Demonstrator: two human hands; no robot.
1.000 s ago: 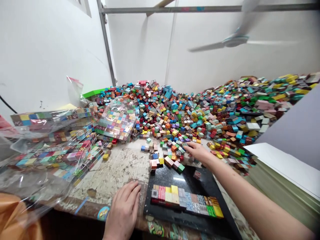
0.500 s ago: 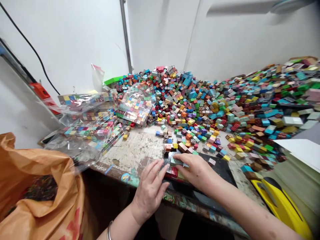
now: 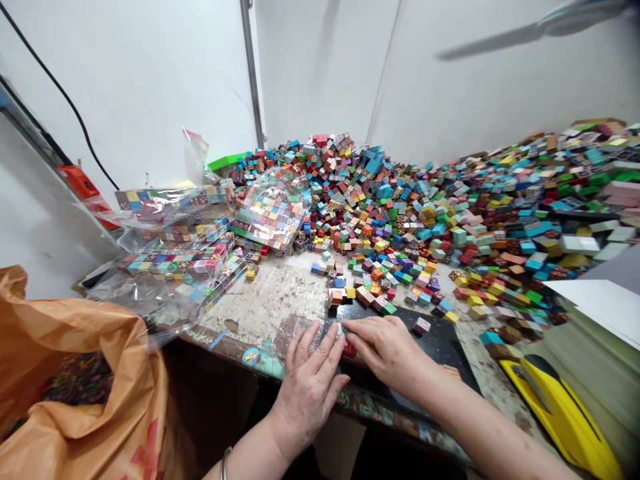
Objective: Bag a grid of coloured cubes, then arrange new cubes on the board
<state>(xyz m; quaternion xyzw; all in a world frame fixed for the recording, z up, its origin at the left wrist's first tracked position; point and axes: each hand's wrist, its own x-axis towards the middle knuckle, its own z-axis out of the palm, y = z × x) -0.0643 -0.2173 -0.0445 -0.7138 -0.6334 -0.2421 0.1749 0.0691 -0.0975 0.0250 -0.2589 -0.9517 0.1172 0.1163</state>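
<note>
My left hand point(image 3: 313, 380) lies flat with its fingers stretched out over the left end of a row of small coloured blocks point(image 3: 349, 348) on a black tray point(image 3: 443, 341). My right hand point(image 3: 385, 347) lies flat beside it, fingers extended, covering most of the row. The fingertips of the two hands almost meet, and only a red block shows between them. One loose patterned block point(image 3: 421, 325) sits on the tray just right of my right hand. More loose blocks point(image 3: 367, 295) lie along the tray's far edge.
A huge pile of coloured blocks point(image 3: 400, 200) fills the back and right of the worn table. Clear bags of sorted blocks point(image 3: 185, 260) lie at the left. An orange plastic bag point(image 3: 75, 387) hangs at the lower left, and a yellow object point(image 3: 565, 413) and white sheets point(image 3: 600, 303) sit at the right.
The view swung left and down. My right hand came back from the loose blocks to the tray, and both hands now lie flat over the block row.
</note>
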